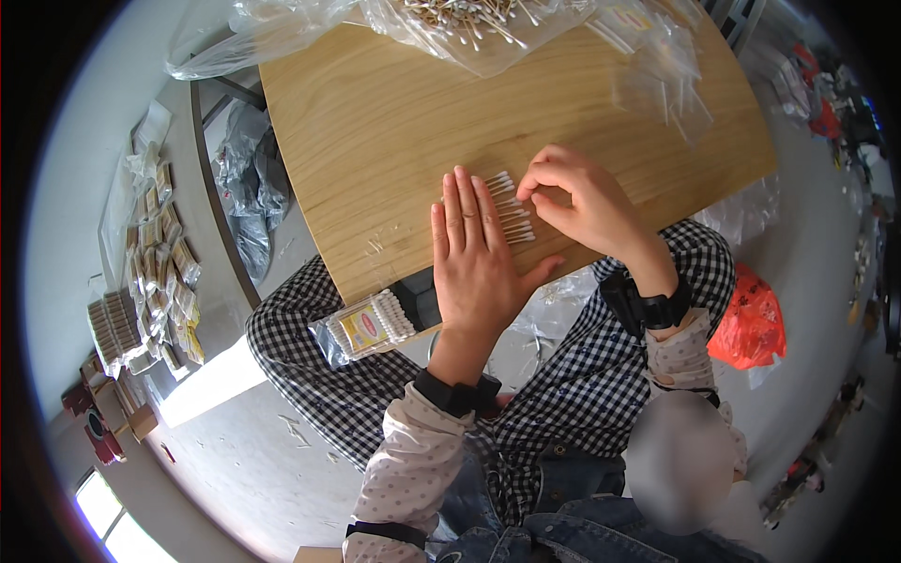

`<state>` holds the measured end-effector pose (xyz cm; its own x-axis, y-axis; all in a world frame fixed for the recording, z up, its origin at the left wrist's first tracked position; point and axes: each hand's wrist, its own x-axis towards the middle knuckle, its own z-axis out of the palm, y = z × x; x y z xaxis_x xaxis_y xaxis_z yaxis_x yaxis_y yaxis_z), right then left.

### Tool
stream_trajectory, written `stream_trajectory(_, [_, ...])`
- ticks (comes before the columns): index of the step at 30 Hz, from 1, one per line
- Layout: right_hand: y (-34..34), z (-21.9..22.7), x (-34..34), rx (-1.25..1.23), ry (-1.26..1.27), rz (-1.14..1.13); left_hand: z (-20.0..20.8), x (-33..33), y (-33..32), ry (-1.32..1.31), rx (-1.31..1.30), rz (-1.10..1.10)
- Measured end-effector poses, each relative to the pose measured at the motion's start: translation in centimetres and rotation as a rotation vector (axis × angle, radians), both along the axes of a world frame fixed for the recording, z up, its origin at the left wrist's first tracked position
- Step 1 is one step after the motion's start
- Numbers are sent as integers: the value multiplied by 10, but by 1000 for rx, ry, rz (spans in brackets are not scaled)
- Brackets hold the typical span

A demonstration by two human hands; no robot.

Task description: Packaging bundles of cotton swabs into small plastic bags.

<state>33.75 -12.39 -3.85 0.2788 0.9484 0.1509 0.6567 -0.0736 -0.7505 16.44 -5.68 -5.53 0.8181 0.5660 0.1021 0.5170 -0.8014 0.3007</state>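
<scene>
My left hand (pixel 474 244) lies flat on the wooden table, its fingers stretched out together over a row of cotton swabs (pixel 511 211). The white tips of several swabs stick out to the right of those fingers, side by side. Close to these tips is my right hand (pixel 582 199), its thumb and index finger curled into a pinch. Whether something small is between them I cannot make out. Below the table's near edge, to the left of my left wrist, a clear packet of cotton swabs (pixel 366 326) with a yellow and red label rests by my left thigh.
A pile of loose cotton swabs (pixel 469 17) sits on clear plastic at the far edge of the table (pixel 375 122). Clear plastic bags (pixel 662 70) lie at the far right. Packed swab packets (pixel 155 253) are heaped on the left. A red bag (pixel 751 319) is beside my right knee.
</scene>
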Motion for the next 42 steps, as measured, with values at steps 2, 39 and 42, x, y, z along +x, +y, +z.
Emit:
stream_trajectory(2, [0,0,1,-17,14,16,0,0,0,1,-3,-1])
stream_trajectory(39, [61,4,48,239,-151,-388,0,-4,-3,-136,-49,46])
stream_trajectory(42, [99,15,73,329,-433,-479,2,-5,-4,-133,-59,51])
